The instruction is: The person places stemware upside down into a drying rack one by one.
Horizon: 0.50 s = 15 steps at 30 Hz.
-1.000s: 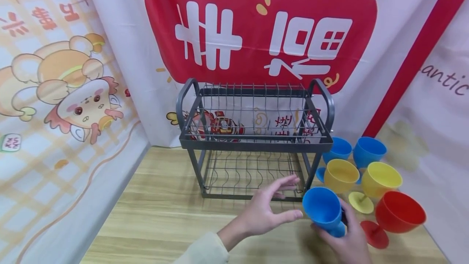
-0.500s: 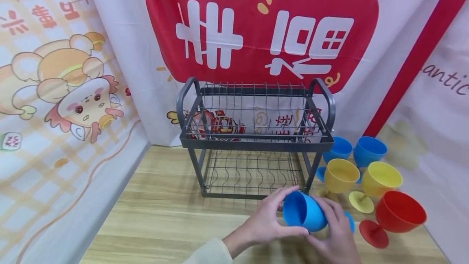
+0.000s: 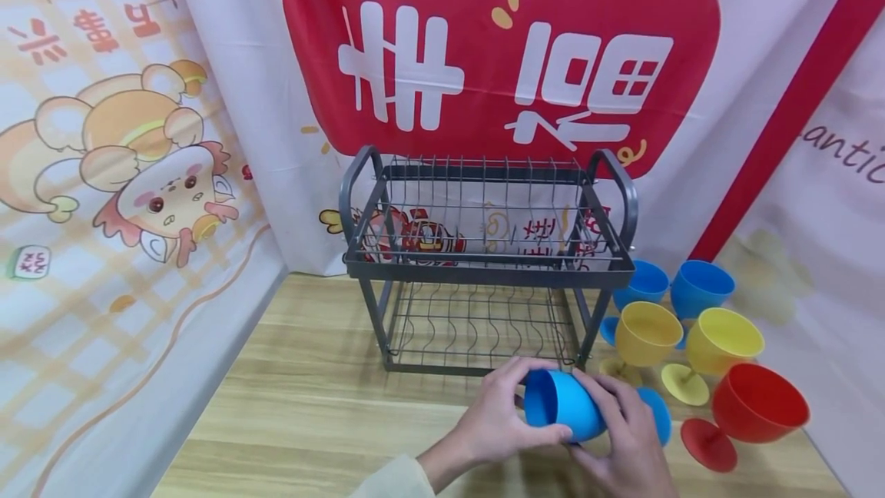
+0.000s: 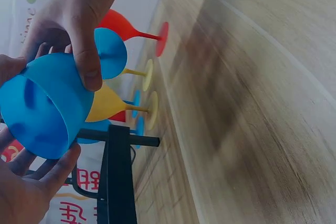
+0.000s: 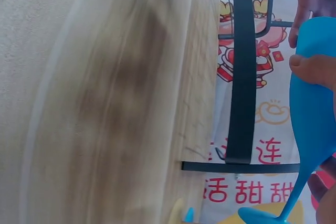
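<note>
A blue plastic goblet (image 3: 577,408) lies tilted on its side in the air, in front of the rack. Its mouth faces left and its round foot (image 3: 655,415) points right. My left hand (image 3: 494,415) holds the bowl at the rim, thumb on the near side and fingers on the far side. From the right, my right hand (image 3: 625,436) grips the bowl close to the stem. The left wrist view looks into the hollow bowl (image 4: 39,114) between both hands. In the right wrist view the goblet's stem (image 5: 295,198) shows, narrowing to the foot.
A dark two-tier wire dish rack (image 3: 487,275) stands behind the hands on the wooden tabletop (image 3: 290,406). Right of it stand a red goblet (image 3: 757,402), yellow goblets (image 3: 722,340) and blue goblets (image 3: 701,288). Printed cloth (image 3: 228,60) hangs behind and at the sides.
The blue goblet has gone from nearly upright in the right hand to lying sideways, and moved left. The left hand, earlier apart from it, has taken hold of its rim.
</note>
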Tool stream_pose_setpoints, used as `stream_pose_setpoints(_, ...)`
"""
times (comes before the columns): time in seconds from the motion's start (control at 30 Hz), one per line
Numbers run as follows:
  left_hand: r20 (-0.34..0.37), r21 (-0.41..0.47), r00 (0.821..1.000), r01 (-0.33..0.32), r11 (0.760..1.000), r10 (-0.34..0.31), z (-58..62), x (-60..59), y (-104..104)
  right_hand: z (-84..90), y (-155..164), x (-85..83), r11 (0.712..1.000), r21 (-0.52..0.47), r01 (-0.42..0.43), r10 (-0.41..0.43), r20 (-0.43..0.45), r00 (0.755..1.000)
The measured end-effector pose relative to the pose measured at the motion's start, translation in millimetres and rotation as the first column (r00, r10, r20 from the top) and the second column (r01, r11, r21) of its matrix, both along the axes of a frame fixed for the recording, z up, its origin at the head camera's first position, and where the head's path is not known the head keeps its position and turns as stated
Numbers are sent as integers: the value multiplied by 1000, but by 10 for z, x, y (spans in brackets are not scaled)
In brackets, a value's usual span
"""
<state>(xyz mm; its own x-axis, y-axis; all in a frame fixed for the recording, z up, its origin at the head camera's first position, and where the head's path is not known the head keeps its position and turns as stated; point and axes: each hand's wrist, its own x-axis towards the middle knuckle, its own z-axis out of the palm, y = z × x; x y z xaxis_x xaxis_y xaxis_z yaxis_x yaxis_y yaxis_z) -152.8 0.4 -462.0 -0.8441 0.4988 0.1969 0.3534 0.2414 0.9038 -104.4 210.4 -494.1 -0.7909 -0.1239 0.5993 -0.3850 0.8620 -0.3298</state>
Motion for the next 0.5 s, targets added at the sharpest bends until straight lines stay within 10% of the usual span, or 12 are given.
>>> stream_pose_setpoints(0.5, 11, 239, 999, -48, 970, 46, 143, 35, -60, 196, -63, 119, 994, -72, 83, -98, -243, 965)
